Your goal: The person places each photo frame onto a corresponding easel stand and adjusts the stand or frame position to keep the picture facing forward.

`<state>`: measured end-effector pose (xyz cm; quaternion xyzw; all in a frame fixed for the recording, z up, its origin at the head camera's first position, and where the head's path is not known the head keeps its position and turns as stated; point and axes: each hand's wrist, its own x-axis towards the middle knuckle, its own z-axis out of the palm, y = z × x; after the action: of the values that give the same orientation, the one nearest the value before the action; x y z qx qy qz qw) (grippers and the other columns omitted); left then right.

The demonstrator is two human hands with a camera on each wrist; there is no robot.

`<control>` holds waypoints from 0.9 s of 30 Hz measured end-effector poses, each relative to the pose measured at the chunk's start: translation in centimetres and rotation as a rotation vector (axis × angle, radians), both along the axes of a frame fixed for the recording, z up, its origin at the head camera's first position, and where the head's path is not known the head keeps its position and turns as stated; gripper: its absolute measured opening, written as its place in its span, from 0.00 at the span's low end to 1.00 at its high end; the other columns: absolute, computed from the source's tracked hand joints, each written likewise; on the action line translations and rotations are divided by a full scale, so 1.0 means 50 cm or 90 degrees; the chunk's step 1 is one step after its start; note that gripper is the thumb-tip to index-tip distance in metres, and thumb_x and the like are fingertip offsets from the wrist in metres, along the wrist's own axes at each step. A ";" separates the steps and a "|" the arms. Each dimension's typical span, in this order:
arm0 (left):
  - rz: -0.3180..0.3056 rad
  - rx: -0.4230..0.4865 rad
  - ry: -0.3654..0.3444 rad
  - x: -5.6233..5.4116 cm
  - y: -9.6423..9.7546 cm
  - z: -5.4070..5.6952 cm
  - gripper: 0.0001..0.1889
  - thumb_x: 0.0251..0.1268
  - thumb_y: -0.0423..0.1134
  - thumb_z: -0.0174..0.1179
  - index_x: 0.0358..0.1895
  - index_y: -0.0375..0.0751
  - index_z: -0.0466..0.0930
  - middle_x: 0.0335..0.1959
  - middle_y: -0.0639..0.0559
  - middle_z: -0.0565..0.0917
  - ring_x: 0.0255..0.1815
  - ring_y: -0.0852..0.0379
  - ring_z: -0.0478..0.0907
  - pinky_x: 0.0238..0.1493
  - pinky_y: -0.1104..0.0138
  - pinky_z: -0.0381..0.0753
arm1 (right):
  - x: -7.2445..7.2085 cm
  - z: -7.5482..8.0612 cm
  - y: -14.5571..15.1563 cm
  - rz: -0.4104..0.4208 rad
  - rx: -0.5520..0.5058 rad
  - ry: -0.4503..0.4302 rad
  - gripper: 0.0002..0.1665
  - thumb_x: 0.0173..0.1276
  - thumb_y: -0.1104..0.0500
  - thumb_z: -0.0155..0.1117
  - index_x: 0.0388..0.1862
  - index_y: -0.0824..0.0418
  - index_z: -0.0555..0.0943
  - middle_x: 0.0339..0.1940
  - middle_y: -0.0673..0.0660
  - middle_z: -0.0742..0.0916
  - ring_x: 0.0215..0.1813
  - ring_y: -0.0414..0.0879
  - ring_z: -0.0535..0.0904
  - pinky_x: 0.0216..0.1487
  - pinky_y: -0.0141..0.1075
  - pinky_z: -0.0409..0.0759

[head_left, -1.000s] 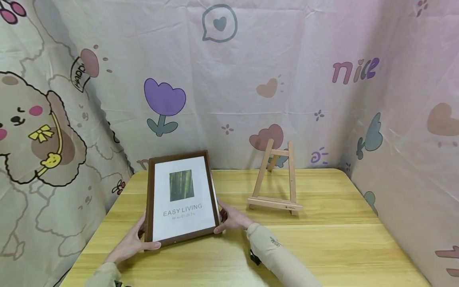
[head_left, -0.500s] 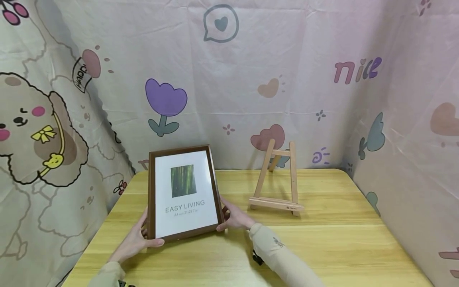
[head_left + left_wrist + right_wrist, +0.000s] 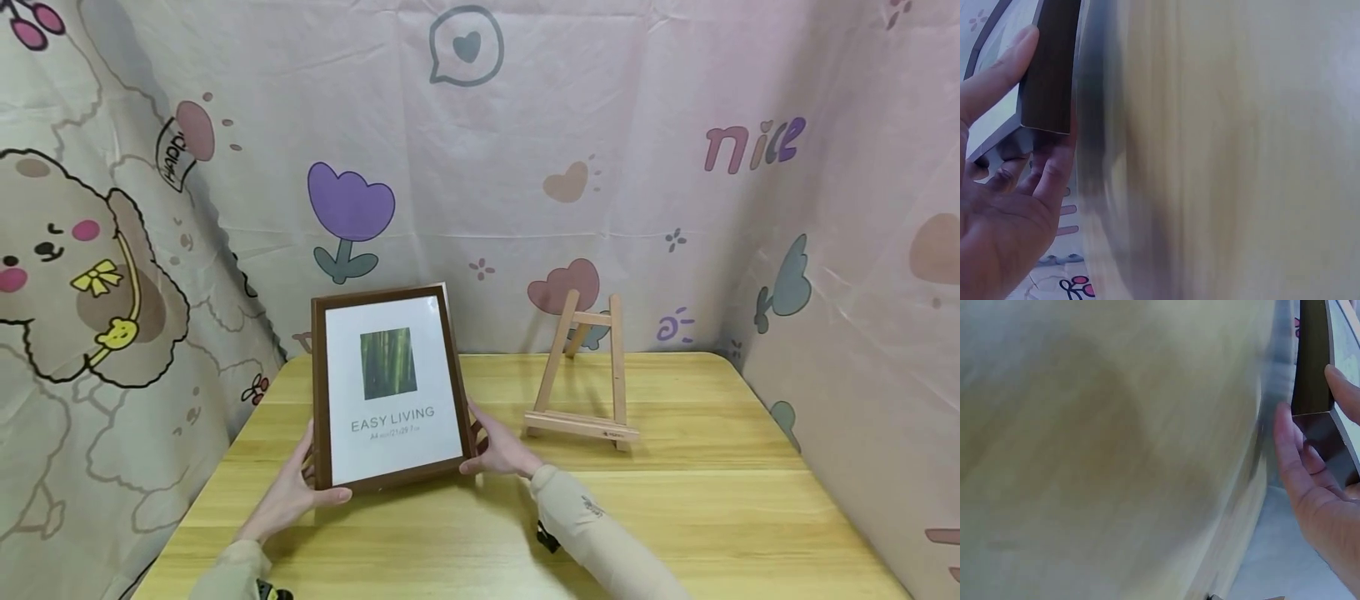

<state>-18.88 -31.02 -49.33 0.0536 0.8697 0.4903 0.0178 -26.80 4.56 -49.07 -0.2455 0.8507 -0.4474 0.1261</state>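
A brown picture frame [image 3: 387,451], with a white sheet showing a green bamboo picture and the words EASY LIVING, is tilted back at the left of the table. My left hand [image 3: 288,493] grips its lower left corner, thumb over the front edge and fingers behind. At the lower right corner my right hand [image 3: 504,446] holds it the same way. Both wrist views show a dark frame corner [image 3: 1047,94] between thumb and fingers, apart from the table surface. A small wooden easel [image 3: 582,425] stands upright to the right of the frame, untouched.
The light wooden table [image 3: 690,500] extends in front of and to the right of the easel. A patterned cloth curtain [image 3: 480,167] hangs along the back and both sides, close behind the easel and the frame.
The picture frame has risen and shifted slightly right, with its top edge tilting more upright. Both hands have moved up with it and keep their grip. The easel stays where it was.
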 end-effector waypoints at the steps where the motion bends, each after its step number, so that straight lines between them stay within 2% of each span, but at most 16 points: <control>1: 0.002 0.000 0.007 0.000 0.002 0.000 0.74 0.48 0.37 0.79 0.81 0.49 0.19 0.82 0.27 0.37 0.75 0.18 0.49 0.71 0.31 0.58 | -0.001 0.001 0.002 0.001 -0.003 0.003 0.74 0.50 0.63 0.81 0.85 0.48 0.41 0.64 0.67 0.77 0.45 0.49 0.81 0.48 0.45 0.87; 3: 0.005 -0.003 0.020 -0.002 0.005 0.001 0.74 0.47 0.38 0.80 0.81 0.49 0.20 0.82 0.27 0.38 0.75 0.18 0.50 0.71 0.31 0.59 | -0.002 0.004 0.006 0.002 -0.011 0.008 0.74 0.51 0.63 0.81 0.85 0.49 0.41 0.62 0.65 0.78 0.44 0.46 0.80 0.44 0.40 0.86; 5: 0.009 -0.006 0.030 -0.003 0.008 0.003 0.74 0.47 0.38 0.80 0.81 0.49 0.20 0.82 0.27 0.39 0.75 0.18 0.51 0.70 0.31 0.59 | -0.003 0.006 0.009 0.007 -0.028 0.004 0.73 0.52 0.64 0.80 0.85 0.50 0.41 0.55 0.62 0.79 0.42 0.47 0.80 0.38 0.36 0.86; 8: 0.019 -0.013 0.038 -0.004 0.013 0.006 0.74 0.46 0.39 0.80 0.81 0.50 0.21 0.81 0.26 0.39 0.75 0.17 0.51 0.70 0.31 0.59 | -0.005 0.008 0.014 0.011 -0.039 0.014 0.72 0.53 0.65 0.80 0.85 0.50 0.40 0.54 0.61 0.79 0.40 0.45 0.80 0.36 0.31 0.84; 14: 0.031 -0.028 0.051 -0.004 0.026 0.010 0.74 0.47 0.40 0.80 0.81 0.50 0.20 0.80 0.23 0.39 0.73 0.16 0.53 0.69 0.32 0.63 | -0.003 0.012 0.026 0.004 -0.044 0.044 0.72 0.54 0.64 0.79 0.85 0.46 0.41 0.58 0.64 0.79 0.41 0.44 0.81 0.39 0.32 0.84; 19: 0.030 -0.024 0.062 -0.008 0.035 0.016 0.73 0.48 0.41 0.80 0.81 0.50 0.21 0.81 0.25 0.38 0.75 0.18 0.50 0.70 0.33 0.62 | -0.002 0.016 0.036 -0.007 -0.044 0.059 0.72 0.54 0.63 0.79 0.85 0.43 0.41 0.53 0.61 0.80 0.42 0.46 0.82 0.42 0.34 0.85; 23: 0.025 -0.014 0.074 -0.010 0.043 0.020 0.73 0.48 0.40 0.80 0.81 0.51 0.22 0.81 0.26 0.38 0.76 0.19 0.47 0.71 0.32 0.61 | 0.000 0.019 0.046 -0.009 -0.045 0.071 0.72 0.55 0.63 0.79 0.85 0.44 0.41 0.50 0.59 0.81 0.41 0.45 0.82 0.42 0.32 0.84; 27: 0.019 -0.010 0.087 -0.012 0.051 0.021 0.73 0.49 0.40 0.79 0.81 0.53 0.22 0.81 0.25 0.39 0.75 0.18 0.49 0.68 0.31 0.65 | 0.003 0.023 0.056 -0.009 -0.058 0.075 0.71 0.54 0.64 0.79 0.85 0.46 0.41 0.50 0.60 0.81 0.41 0.47 0.82 0.42 0.32 0.85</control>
<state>-19.47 -28.45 -48.27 0.0739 0.8735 0.4788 -0.0485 -26.66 7.37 -47.92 -0.2707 0.8371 -0.4715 0.0612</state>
